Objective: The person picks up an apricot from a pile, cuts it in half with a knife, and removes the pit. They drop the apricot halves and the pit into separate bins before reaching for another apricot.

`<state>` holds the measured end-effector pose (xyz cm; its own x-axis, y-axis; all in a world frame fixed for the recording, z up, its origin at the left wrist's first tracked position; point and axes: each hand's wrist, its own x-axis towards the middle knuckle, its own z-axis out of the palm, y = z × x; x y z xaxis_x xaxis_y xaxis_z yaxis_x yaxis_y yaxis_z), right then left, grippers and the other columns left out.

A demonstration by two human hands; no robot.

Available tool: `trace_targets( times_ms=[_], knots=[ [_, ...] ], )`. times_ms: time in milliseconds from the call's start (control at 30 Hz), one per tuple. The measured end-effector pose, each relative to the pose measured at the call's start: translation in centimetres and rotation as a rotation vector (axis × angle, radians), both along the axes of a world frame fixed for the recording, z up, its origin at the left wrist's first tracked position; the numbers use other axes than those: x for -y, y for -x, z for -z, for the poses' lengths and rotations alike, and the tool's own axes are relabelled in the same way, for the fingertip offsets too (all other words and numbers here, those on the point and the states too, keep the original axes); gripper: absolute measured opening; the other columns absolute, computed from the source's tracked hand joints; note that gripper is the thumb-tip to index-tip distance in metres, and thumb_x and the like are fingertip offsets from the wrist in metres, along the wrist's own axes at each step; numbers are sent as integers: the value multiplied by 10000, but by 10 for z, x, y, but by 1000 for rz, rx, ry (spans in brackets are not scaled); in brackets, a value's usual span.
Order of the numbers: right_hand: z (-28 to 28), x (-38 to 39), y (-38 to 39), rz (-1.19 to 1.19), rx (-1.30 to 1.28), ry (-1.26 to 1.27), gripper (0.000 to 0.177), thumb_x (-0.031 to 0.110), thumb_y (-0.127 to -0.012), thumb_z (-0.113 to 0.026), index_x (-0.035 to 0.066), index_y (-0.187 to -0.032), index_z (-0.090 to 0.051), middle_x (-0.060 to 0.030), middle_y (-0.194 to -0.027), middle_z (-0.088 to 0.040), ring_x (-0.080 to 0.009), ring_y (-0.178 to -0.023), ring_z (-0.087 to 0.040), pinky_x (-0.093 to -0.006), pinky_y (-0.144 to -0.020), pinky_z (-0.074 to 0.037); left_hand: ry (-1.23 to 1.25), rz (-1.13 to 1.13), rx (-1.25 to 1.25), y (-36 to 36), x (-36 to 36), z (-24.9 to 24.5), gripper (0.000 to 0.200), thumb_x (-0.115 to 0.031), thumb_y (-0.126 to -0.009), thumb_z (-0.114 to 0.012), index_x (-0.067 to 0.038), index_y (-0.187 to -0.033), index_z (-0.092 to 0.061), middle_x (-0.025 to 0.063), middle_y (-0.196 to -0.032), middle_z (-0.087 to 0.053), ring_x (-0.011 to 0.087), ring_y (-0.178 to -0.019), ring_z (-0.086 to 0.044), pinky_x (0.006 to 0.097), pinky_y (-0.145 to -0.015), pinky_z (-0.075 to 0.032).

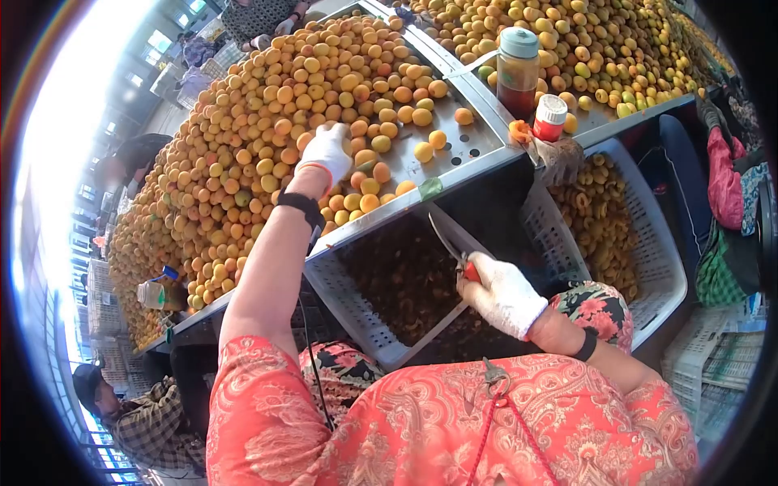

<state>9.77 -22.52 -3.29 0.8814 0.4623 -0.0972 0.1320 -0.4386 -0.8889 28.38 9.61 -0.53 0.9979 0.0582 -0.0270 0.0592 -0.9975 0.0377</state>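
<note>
My left hand point(327, 154), in a white glove, reaches onto a heap of orange-yellow apricots point(267, 121) on the metal table. Its fingers curl down among the fruit, and the hand's back hides what they hold. In my gloved right hand point(502, 296) is a knife point(446, 231) with an orange handle, its blade pointing up and left. Below the blade, a pale plastic crate point(344, 304) holds dark, small pieces that I cannot make out clearly.
A second crate point(660, 243) of cut fruit pieces stands right. On the table corner are a drink bottle point(517, 73), a red jar with a white lid point(550, 117) and a dirty glove point(561, 160). A raised metal edge point(454, 61) divides the table. Other people point(150, 413) sit nearby.
</note>
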Motion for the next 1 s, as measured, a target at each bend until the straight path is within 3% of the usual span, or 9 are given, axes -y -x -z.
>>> trace_targets(
  times_ms=[33,100,167,267,400,500,633,733,1000],
  knots=[
    [-7,-1,0,9,-62,-94,164,178,-920,-604,35,-990,-562,-187,-784,-656,-368,-784,-668,-416,-712,-509,105,30,102,9,0,-7,531,-71,-760,-687,-122,-1276,-575,188,-1282,-534,358,-1158,-575,388,-983,-503],
    [-11,-5,2,29,-123,-243,116,155,-942,-575,48,-985,-560,-137,-744,-626,-293,-723,-658,-374,-685,-502,473,87,148,31,3,-27,550,35,-747,-640,-106,-1275,-578,127,-1180,-554,250,-972,-634,313,-714,-568],
    [4,-9,5,35,-30,-336,102,161,-966,-546,67,-1003,-557,-113,-745,-612,-229,-685,-622,-343,-660,-485,1175,-112,25,88,31,-61,546,83,-757,-607,-64,-1281,-561,105,-1145,-549,198,-883,-639,294,-675,-552],
    [0,-13,9,34,-90,-403,109,162,-974,-545,53,-980,-543,-54,-708,-561,-159,-638,-555,-316,-616,-463,1615,43,61,161,51,-80,581,97,-767,-556,4,-1338,-505,115,-1023,-582,169,-802,-608,260,-672,-499],
    [-25,-22,32,0,-235,-536,200,236,-1018,-545,47,-956,-523,-17,-698,-518,-82,-652,-493,-283,-587,-432,1650,48,142,248,74,-82,648,40,-822,-416,-6,-1467,-379,185,-1145,-609,128,-782,-508,233,-696,-423],
    [-48,-30,55,-121,-145,-532,227,257,-1025,-545,45,-949,-516,-6,-701,-515,-75,-654,-489,-277,-579,-425,1874,-14,202,284,79,-75,603,-16,-787,-606,-4,-1374,-471,136,-1121,-626,131,-816,-562,223,-673,-442],
    [-67,-45,75,-226,-51,-531,251,270,-1023,-555,36,-939,-517,-26,-683,-523,-93,-642,-488,-301,-574,-428,1886,-32,270,307,83,-76,579,5,-773,-617,6,-1338,-493,111,-1109,-621,118,-846,-557,216,-682,-442],
    [-77,-48,82,-266,10,-402,261,262,-1016,-570,20,-931,-522,-105,-665,-532,-148,-624,-506,-343,-585,-441,1833,-40,246,316,88,-82,573,41,-769,-617,5,-1330,-503,67,-1084,-606,98,-861,-551,211,-691,-446],
    [-88,-49,91,-261,40,-313,275,266,-1016,-574,4,-947,-523,-121,-671,-535,-155,-627,-497,-357,-584,-436,1862,-58,305,321,96,-85,549,35,-779,-646,0,-1312,-519,77,-1092,-617,103,-864,-565,212,-705,-449]
  ],
)
